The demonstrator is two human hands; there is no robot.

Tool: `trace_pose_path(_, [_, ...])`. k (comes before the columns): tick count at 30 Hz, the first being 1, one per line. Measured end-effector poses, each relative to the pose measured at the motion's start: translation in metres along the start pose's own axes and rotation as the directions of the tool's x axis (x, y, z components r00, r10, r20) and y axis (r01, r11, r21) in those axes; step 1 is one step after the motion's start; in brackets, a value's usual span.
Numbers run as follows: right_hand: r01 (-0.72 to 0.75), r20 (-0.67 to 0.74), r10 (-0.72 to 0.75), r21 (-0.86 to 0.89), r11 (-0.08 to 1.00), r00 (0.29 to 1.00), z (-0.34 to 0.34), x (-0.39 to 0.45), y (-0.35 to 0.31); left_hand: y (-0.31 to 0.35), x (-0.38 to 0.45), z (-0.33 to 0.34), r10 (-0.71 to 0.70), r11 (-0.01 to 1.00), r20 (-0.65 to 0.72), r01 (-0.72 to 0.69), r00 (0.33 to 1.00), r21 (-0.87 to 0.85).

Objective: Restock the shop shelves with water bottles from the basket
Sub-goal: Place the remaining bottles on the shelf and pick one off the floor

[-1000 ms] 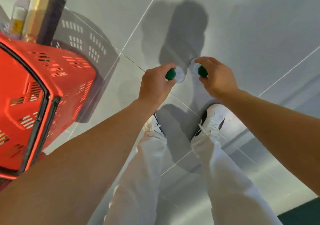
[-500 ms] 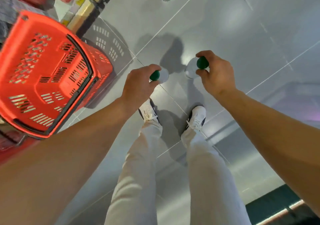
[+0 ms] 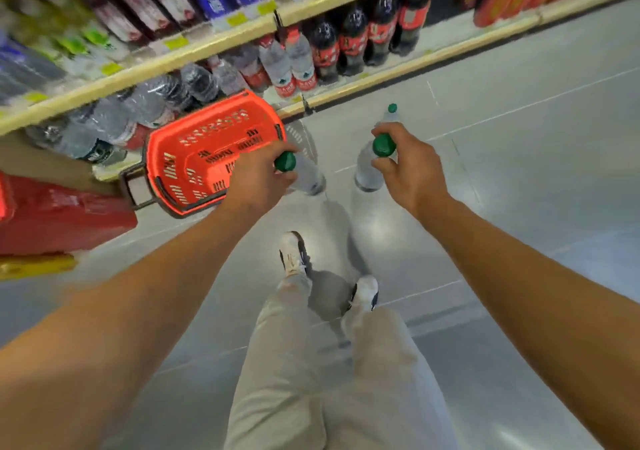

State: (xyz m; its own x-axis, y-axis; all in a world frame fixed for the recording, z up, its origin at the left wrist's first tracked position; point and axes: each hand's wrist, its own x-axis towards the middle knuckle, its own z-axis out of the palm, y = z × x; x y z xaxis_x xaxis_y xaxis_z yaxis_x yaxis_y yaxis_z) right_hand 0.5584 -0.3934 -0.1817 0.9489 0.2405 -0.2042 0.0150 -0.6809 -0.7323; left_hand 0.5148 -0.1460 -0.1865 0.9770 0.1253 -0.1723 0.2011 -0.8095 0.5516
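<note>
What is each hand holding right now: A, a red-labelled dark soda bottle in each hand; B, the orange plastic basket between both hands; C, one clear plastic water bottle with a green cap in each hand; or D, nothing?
C: the left hand and right hand each grip the neck of a clear plastic water bottle with a green cap.

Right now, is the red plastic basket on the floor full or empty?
Empty: the red plastic basket shows only its bare slotted inside walls and bottom, no bottles.

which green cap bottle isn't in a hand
The bottle standing on the floor, beyond the right hand. The other two hang by their necks: one from the left hand, one from the right.
</note>
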Motion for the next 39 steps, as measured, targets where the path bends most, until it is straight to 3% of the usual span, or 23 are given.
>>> trace_pose_path(3, [0.131,-0.019,-0.131,-0.011,0.991,0.991,-0.018,-0.008,-0.055,0.011,-0.033,-0.055,-0.048,0.994,-0.15,0.033,0.988,-0.1])
trace_pose_path(8, [0.343,-0.055,-0.342,0.021,0.939,0.938,-0.024,-0.023,-0.157,0.016,-0.093,-0.145,-0.143,0.95,-0.391,0.015,0.909,-0.313])
trace_pose_path(18, [0.62,-0.072,-0.616,0.05,0.783,0.784,0.017,-0.07,-0.369,-0.025,-0.185,-0.322,-0.089,0.953,-0.725,-0.152,0.683,-0.26])
trace_pose_path(28, [0.792,-0.175,-0.775,0.049,0.609,0.607,0.073,-0.118,-0.572,-0.081,-0.267,-0.504,0.045,0.988,-0.869,-0.153,0.492,-0.036])
trace_pose_path(39, [0.896,-0.261,-0.872,-0.055,0.441,0.414,0.113,-0.105,-0.737,-0.152,-0.28,-0.655,0.047,0.988,-0.937,-0.153,0.347,-0.007])
